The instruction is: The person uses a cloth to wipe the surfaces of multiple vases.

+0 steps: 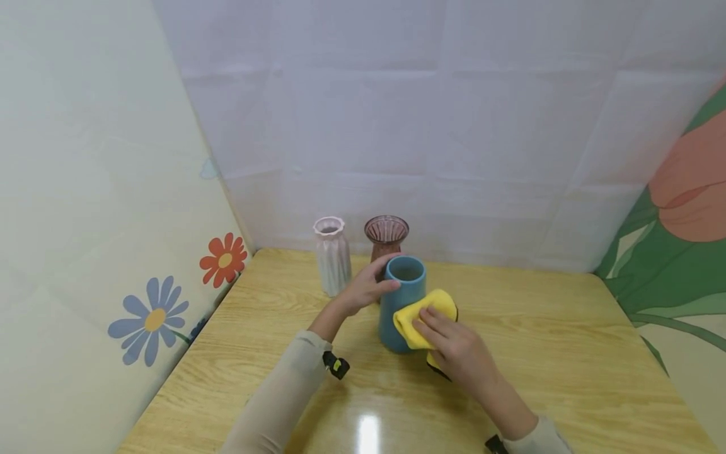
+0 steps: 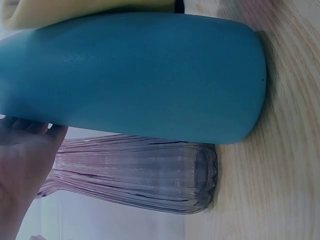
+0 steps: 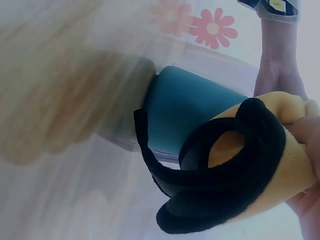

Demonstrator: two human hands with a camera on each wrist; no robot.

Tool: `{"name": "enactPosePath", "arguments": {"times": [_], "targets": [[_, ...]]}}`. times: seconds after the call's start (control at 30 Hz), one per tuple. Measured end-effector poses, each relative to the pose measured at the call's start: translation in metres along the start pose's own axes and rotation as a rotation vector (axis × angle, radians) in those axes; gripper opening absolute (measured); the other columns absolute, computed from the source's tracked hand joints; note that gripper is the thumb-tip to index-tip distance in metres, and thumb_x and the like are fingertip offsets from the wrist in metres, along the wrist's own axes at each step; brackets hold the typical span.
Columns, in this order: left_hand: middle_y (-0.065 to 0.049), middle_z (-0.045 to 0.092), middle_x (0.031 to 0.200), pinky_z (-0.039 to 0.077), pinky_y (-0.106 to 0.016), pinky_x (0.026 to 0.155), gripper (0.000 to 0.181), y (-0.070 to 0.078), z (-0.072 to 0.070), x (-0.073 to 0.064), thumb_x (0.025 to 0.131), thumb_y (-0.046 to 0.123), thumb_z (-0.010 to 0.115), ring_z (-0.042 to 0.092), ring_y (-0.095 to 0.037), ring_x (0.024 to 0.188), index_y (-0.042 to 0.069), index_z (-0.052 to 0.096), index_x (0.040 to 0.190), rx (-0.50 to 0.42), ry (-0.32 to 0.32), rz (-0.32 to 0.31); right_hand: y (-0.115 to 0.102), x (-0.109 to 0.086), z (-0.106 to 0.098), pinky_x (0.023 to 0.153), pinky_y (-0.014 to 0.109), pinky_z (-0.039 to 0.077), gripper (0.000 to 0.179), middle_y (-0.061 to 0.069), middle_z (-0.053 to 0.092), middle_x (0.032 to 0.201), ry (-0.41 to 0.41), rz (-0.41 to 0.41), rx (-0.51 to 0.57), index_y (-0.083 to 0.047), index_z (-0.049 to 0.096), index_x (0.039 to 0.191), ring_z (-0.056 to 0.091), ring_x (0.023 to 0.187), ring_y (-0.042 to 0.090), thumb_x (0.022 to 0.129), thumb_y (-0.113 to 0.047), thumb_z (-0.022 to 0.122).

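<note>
A blue vase (image 1: 391,318) stands upright on the wooden table, near its middle. At its upper left side my left hand (image 1: 362,291) grips it just below the rim, thumb in front and fingers behind. My right hand (image 1: 464,354) holds a folded yellow cloth (image 1: 409,320) against the vase's right side. The right wrist view shows the cloth's black edging (image 3: 260,165) hanging in loops below the fingers. Behind the blue vase, partly hidden by it, is a purple-pink ribbed glass vase (image 2: 140,172).
A pale pink-white pleated vase (image 1: 333,261) stands left of the glass one, beyond my left forearm. A white sheet (image 1: 408,126) hangs behind the wooden table (image 1: 544,353). Flower-printed panels (image 1: 153,318) border the left and right sides.
</note>
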State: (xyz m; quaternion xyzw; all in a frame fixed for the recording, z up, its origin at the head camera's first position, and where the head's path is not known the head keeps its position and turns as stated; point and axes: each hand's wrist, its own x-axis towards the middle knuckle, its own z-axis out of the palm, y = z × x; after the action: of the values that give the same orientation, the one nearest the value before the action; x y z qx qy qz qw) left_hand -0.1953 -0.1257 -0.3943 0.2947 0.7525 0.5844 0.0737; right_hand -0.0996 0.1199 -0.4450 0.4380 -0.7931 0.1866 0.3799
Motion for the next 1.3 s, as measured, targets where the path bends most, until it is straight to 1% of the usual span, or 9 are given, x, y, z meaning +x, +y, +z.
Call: {"name": "enactPosePath", "arguments": {"times": [0.23, 0.37, 0.5, 0.77, 0.97, 1.1, 1.17, 1.23, 1.3], "targets": [[-0.022, 0.055, 0.141, 0.045, -0.05, 0.106, 0.088, -0.003, -0.003, 0.003, 0.09, 0.054, 0.07, 0.053, -0.034, 0.128, 0.002, 0.037, 0.153, 0.019, -0.028, 0.017, -0.004, -0.006, 0.005, 0.088, 0.041, 0.059, 0.057, 0.018, 0.071, 0.122, -0.01, -0.007, 0.019, -0.001, 0.072, 0.12, 0.07, 0.111, 0.034, 0.065, 0.007, 0.082], [-0.023, 0.055, 0.141, 0.046, -0.05, 0.105, 0.098, -0.002, -0.004, 0.004, 0.086, 0.065, 0.069, 0.054, -0.035, 0.127, 0.002, 0.037, 0.154, 0.033, -0.046, 0.023, -0.006, -0.01, 0.006, 0.085, 0.041, 0.06, 0.06, 0.018, 0.071, 0.121, -0.016, -0.008, 0.023, -0.001, 0.072, 0.121, 0.07, 0.109, 0.034, 0.062, 0.008, 0.083], [-0.023, 0.054, 0.142, 0.045, -0.051, 0.106, 0.105, -0.003, -0.005, 0.005, 0.082, 0.072, 0.068, 0.053, -0.035, 0.129, 0.002, 0.037, 0.154, 0.03, -0.062, 0.033, -0.008, -0.013, 0.007, 0.086, 0.04, 0.059, 0.06, 0.017, 0.071, 0.121, -0.035, -0.003, 0.027, -0.002, 0.071, 0.121, 0.07, 0.11, 0.034, 0.063, 0.008, 0.082], [-0.022, 0.052, 0.145, 0.043, -0.051, 0.109, 0.107, -0.005, -0.007, 0.009, 0.079, 0.074, 0.069, 0.051, -0.035, 0.132, 0.005, 0.036, 0.155, -0.005, -0.098, 0.025, -0.009, -0.018, 0.011, 0.085, 0.04, 0.06, 0.058, 0.016, 0.073, 0.118, -0.046, -0.01, 0.028, -0.002, 0.073, 0.119, 0.071, 0.108, 0.033, 0.062, 0.007, 0.079], [-0.016, 0.048, 0.151, 0.038, -0.053, 0.114, 0.099, -0.005, -0.012, 0.01, 0.084, 0.068, 0.068, 0.047, -0.032, 0.138, 0.01, 0.036, 0.157, -0.001, -0.135, 0.025, -0.01, -0.021, 0.011, 0.086, 0.039, 0.06, 0.058, 0.015, 0.073, 0.118, -0.101, 0.003, 0.027, -0.003, 0.073, 0.118, 0.071, 0.109, 0.031, 0.061, 0.007, 0.081], [-0.012, 0.042, 0.157, 0.036, -0.052, 0.116, 0.095, 0.0, -0.011, 0.004, 0.087, 0.064, 0.068, 0.043, -0.03, 0.142, 0.013, 0.032, 0.159, 0.011, -0.119, 0.029, -0.009, -0.02, 0.006, 0.084, 0.039, 0.06, 0.058, 0.014, 0.073, 0.118, -0.082, 0.0, 0.034, -0.004, 0.073, 0.118, 0.071, 0.108, 0.03, 0.061, 0.006, 0.078], [-0.011, 0.04, 0.158, 0.035, -0.051, 0.117, 0.095, 0.003, -0.008, 0.001, 0.088, 0.061, 0.069, 0.042, -0.03, 0.143, 0.013, 0.029, 0.159, 0.02, -0.082, 0.027, -0.007, -0.019, 0.001, 0.081, 0.039, 0.061, 0.056, 0.014, 0.073, 0.118, -0.053, -0.002, 0.04, -0.004, 0.073, 0.118, 0.072, 0.106, 0.029, 0.064, 0.004, 0.078], [-0.013, 0.041, 0.157, 0.034, -0.05, 0.117, 0.092, 0.007, -0.005, -0.003, 0.09, 0.056, 0.071, 0.042, -0.032, 0.143, 0.011, 0.029, 0.158, 0.03, -0.027, 0.026, -0.004, -0.016, -0.005, 0.079, 0.04, 0.061, 0.047, 0.014, 0.073, 0.118, -0.023, -0.003, 0.043, -0.005, 0.073, 0.119, 0.072, 0.105, 0.029, 0.072, 0.001, 0.074], [-0.014, 0.041, 0.155, 0.034, -0.05, 0.118, 0.087, 0.011, 0.0, -0.006, 0.091, 0.05, 0.072, 0.041, -0.032, 0.143, 0.01, 0.031, 0.157, 0.045, 0.032, 0.018, -0.001, -0.013, -0.012, 0.078, 0.04, 0.061, 0.031, 0.015, 0.073, 0.118, 0.011, -0.008, 0.038, -0.005, 0.073, 0.119, 0.073, 0.102, 0.03, 0.089, -0.006, 0.067]]}}
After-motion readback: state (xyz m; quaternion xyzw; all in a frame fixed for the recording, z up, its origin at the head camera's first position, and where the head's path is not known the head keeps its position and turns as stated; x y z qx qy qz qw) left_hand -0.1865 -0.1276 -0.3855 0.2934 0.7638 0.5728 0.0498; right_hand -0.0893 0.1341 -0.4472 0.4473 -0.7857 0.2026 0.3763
